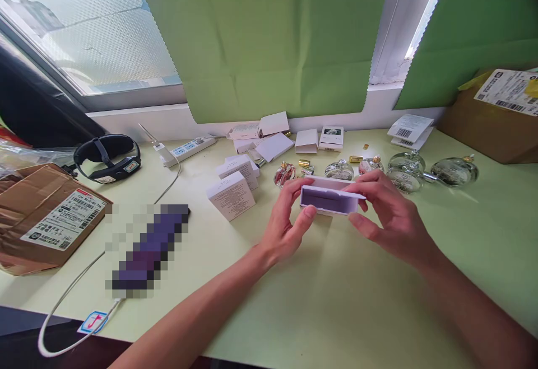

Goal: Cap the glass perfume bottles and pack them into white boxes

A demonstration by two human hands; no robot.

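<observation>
Two hands (pixel 290 223) hold one open white box (pixel 330 198). Behind it stand six glass bottles (pixel 406 178); two cardboard parcels (pixel 46 218), one power strip (pixel 189 148), one headband (pixel 107 159).

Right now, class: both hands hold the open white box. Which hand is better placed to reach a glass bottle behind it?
Probably the right hand: the glass bottles lie just beyond its fingers. The left hand steadies the open white box.
</observation>
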